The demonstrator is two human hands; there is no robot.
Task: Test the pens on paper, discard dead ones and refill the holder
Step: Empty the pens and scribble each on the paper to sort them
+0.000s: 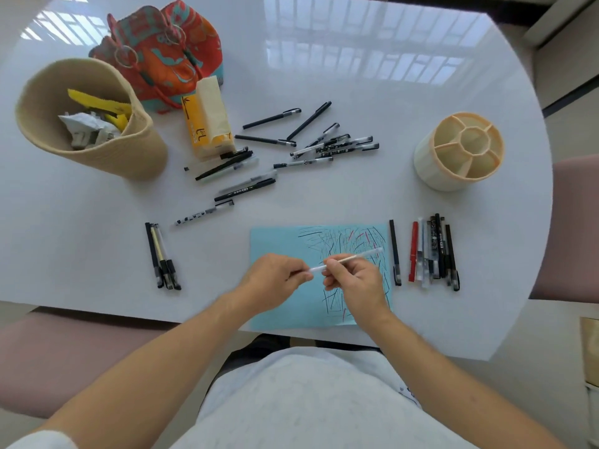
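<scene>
Both hands are up over the scribbled blue paper (285, 241) at the near edge of the desk (356, 92), the left hand (275, 280) pinching what looks like the cap end of a clear gel pen (346, 259) while the right hand (353, 280) has its fingers curled round the barrel. That pen looks light, stiff and smooth plastic, likely a touch slippery, so I'd take it mid-barrel with a firm fingertip pinch and pull the cap straight off. Untested pens (291, 147) lie scattered beyond, and the divided pen holder (460, 150) waits to the right.
</scene>
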